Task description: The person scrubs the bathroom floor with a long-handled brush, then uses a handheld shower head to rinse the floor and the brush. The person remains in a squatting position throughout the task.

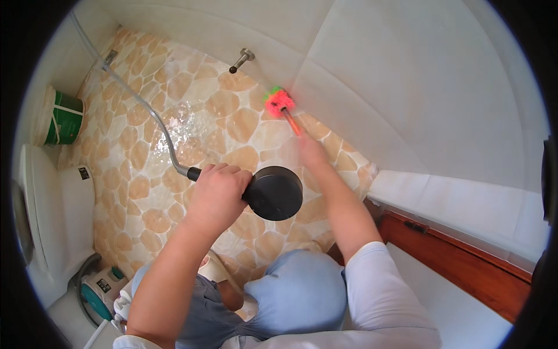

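Observation:
My left hand [220,194] grips the neck of a black hand shower [274,193], whose grey hose [144,101] runs off to the upper left. The shower's round dark disc faces up towards me. In my right hand [311,150], a little blurred, is the orange handle [291,122] of a scrubbing brush. Its pink and green bristle head [279,102] lies at the join of the floor and the white wall [370,87]. Under both hands spreads a wet floor [242,124] patterned with tan stones.
A metal wall fitting [242,60] sticks out beyond the brush. On the left are a green and white bucket [67,118] and a toilet [52,209]. Below them stands a white and teal container [102,290]. A reddish-brown wooden door frame [457,257] lies at the right.

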The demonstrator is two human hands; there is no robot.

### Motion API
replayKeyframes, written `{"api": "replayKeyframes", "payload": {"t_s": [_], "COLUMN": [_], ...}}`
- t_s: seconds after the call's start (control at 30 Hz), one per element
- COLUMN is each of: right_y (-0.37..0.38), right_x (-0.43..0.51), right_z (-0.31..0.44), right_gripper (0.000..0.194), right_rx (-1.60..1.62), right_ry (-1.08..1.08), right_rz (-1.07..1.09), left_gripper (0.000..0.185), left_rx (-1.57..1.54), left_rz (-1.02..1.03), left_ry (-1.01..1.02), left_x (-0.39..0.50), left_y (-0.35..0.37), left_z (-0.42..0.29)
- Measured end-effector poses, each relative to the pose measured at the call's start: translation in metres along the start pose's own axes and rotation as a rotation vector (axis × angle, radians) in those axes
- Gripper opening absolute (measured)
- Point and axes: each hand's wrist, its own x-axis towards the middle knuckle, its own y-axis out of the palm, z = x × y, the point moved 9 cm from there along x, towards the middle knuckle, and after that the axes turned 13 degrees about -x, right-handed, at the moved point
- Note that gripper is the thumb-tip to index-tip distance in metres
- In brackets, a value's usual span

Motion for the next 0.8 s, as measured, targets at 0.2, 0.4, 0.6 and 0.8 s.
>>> {"api": "replayKeyframes", "payload": {"t_s": [0.2,0.4,0.6,0.8], "right_y": [-0.005,-0.029,-0.009,-0.033], "right_x": [-0.053,0.032,-0.018,0.049], "right_z": [-0.067,0.046,-0.029,0.06], "right_gripper": [0.046,0.045,0.045,0.045], "right_rx": [0.014,-0.219,-0.128,-0.29], "right_ry": [-0.1,-0.22,-0.179,-0.221], "right_rz": [-0.193,-0.122,-0.155,-0.187], "left_gripper": [0.019,0.017,0.02,0.019], "left_rx": [0.007,0.096,-0.074,-0.04], "left_rz": [-0.05,-0.045,-0.075,-0.11], "left_ry": [-0.126,-0.1,-0.064,-0.057], "left_x": [-0.024,-0.022,-0.028,-0.021], "left_y": [-0.061,-0.077,-0.078,-0.073], "left_z": [0.007,0.015,0.026,0.035]}}
